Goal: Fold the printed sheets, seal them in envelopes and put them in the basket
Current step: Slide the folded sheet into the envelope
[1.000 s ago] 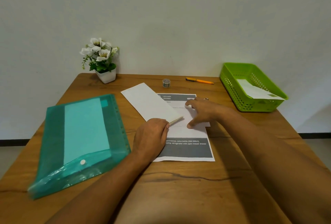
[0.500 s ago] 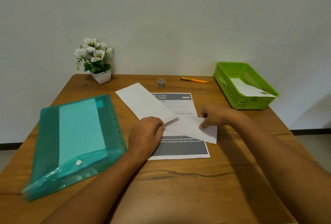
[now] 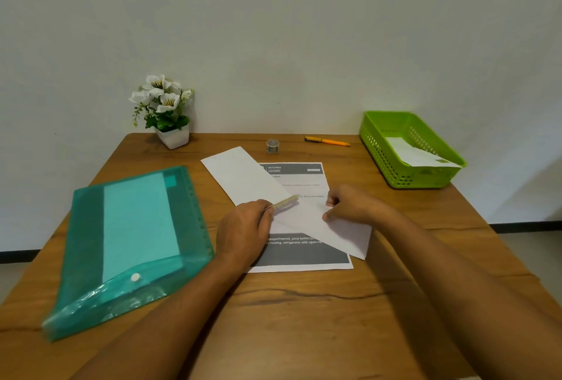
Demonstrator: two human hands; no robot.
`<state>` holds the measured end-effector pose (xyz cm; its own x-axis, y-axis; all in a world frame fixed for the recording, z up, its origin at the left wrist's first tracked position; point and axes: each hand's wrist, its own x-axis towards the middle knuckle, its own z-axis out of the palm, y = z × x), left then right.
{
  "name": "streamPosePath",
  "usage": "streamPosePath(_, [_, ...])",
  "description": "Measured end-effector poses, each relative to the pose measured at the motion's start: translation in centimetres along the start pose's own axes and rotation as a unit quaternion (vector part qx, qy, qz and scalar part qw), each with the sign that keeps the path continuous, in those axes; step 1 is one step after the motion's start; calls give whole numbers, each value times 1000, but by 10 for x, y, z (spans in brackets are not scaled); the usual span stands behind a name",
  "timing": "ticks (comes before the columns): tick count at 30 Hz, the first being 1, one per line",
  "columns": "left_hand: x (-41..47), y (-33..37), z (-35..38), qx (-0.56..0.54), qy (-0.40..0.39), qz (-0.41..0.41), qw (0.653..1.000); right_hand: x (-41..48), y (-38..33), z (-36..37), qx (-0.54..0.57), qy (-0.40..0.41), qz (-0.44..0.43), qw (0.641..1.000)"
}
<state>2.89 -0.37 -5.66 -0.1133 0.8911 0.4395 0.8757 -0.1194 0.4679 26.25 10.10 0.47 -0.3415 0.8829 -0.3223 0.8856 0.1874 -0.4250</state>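
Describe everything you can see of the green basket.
The basket is lime-green and looks like plastic. It is rectangular, with a solid rim and sides pierced by rows of small holes. It stands upright and open-topped at the far right corner of the wooden table. One white envelope lies slanted inside, its near end propped on the right rim. Nothing else touches the basket.

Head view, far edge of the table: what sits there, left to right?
flower pot → small jar → orange pen → green basket
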Motion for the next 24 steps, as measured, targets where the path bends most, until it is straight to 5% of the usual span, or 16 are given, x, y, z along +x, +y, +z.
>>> streamPosePath(11, [1,6,-4,-9,2,-23,1000,-35,32,-20,317,37,61,946])
streamPosePath(24, [23,12,-7,2,-44,-39,998,-38,15,-16,358,92,26,929])
